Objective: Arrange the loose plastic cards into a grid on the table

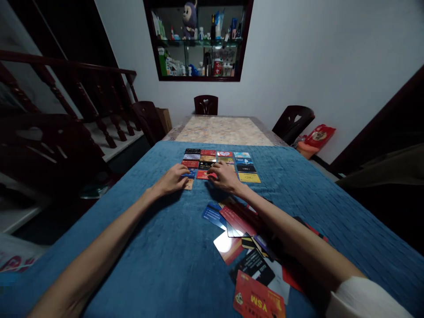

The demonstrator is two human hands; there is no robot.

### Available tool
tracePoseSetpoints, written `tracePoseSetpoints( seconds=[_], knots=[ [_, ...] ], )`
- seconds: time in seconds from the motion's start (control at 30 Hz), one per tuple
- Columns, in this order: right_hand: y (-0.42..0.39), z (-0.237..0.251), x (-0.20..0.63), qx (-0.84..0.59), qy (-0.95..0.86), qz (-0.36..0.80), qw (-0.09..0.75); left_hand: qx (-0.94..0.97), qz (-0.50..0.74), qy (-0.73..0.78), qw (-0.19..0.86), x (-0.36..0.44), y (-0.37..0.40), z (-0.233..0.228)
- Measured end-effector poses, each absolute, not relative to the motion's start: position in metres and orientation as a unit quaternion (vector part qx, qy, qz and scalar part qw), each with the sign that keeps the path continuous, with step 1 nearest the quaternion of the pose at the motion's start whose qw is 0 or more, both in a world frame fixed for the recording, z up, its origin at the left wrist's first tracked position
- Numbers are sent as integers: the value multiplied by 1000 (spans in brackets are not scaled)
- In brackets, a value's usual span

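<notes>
On the blue cloth (149,247), both hands rest spread at the near edge of the card grid (220,164) (left hand (172,179) on its left corner, right hand (224,176) at the middle).

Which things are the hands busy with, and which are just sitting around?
In use:
- left hand resting on the neat grid of coloured plastic cards
- right hand on a red card in that grid
- loose heap of mixed plastic cards under the right forearm
- blue ribbed cloth beneath them

Lying about:
- dark wooden chairs
- wall shelf of bottles
- purple plush toy
- red bag
</notes>
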State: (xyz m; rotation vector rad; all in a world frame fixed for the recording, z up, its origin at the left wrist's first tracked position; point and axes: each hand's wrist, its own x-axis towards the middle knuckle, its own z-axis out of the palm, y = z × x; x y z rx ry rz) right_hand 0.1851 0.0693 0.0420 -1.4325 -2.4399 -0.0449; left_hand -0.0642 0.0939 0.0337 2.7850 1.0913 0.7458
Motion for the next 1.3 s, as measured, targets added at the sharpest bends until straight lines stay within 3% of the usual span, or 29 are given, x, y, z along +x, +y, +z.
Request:
tracePoseSetpoints(
  seconds=[0.8, 1.07, 1.3],
  knots=[
    [-38, 13, 283, -455, -853, -13, 254, 954, 211, 190, 93, 45, -12, 25],
    [-53, 17, 287, -442, -864, 18, 240, 960, 156, 194, 131, 53, -15, 14],
    [-66, 22, 277, -438, -883, 39, 163, 953, 168, 208, 141, 48, -17, 13]
  ],
)
